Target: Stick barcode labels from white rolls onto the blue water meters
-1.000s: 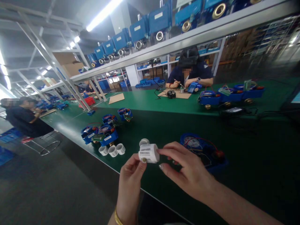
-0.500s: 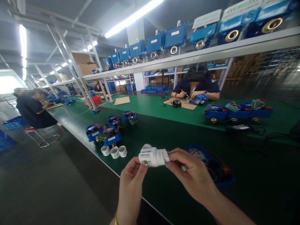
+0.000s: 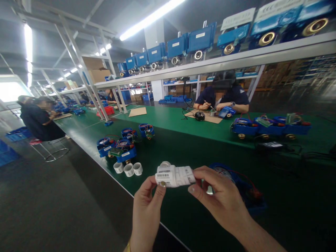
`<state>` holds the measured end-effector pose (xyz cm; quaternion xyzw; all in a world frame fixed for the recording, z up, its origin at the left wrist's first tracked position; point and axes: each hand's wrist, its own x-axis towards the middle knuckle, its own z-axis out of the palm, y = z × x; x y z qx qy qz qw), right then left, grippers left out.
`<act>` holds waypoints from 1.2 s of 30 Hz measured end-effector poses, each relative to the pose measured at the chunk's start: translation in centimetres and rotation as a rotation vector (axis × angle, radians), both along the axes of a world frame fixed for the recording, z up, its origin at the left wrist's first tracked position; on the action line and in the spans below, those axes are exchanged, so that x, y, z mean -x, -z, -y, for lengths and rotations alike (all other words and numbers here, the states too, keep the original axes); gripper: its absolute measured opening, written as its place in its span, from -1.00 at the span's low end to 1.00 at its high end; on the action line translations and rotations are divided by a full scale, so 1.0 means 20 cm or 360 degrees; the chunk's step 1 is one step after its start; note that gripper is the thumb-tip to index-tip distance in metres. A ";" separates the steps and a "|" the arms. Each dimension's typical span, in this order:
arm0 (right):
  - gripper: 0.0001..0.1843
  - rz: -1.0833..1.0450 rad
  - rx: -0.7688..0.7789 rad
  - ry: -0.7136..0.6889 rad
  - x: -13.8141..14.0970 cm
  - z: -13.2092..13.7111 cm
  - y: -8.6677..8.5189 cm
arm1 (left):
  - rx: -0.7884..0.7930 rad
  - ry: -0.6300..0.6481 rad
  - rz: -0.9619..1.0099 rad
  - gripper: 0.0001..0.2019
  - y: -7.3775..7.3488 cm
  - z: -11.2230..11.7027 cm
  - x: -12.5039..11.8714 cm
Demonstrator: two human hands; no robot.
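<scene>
My left hand (image 3: 147, 199) pinches a roll of white barcode labels (image 3: 165, 175) between thumb and fingers, above the bench. From the roll a short label strip (image 3: 185, 175) runs out to the right. Its end meets the fingers of my right hand (image 3: 215, 190), which are closed around it; the thumb tip shows just below the strip. Three small white label rolls (image 3: 128, 170) stand on the green bench to the left. Partly behind my right hand lies an open blue meter housing (image 3: 252, 196) with red wires, in shadow.
Several open blue meter units (image 3: 126, 150) sit left on the green bench (image 3: 168, 143), more (image 3: 265, 126) at the right. Overhead, a shelf (image 3: 183, 69) carries blue housings. Across the bench a co-worker (image 3: 204, 99) handles a blue unit on cardboard. Black cables (image 3: 273, 147) lie right.
The right hand has shifted slightly right, and more of the label strip shows between the hands. Its thumb is now lower, off the strip's front. The left hand holds nearly the same place.
</scene>
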<state>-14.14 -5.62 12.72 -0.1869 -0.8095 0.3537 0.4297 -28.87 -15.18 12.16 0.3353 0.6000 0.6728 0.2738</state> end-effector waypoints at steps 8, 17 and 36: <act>-0.83 0.0002 0.0089 0.0059 -0.03 -0.02 -0.01 | -0.0002 -0.0031 -0.0058 -0.76 -0.01 0.00 -0.01; -0.82 0.0051 0.0016 0.0120 -0.05 -0.01 -0.01 | 0.0036 -0.0005 -0.0168 -0.76 0.01 0.02 0.00; -0.92 -0.0048 0.0120 0.0213 -0.02 0.04 0.01 | -0.0010 0.0093 -0.0265 -0.78 0.02 0.03 -0.02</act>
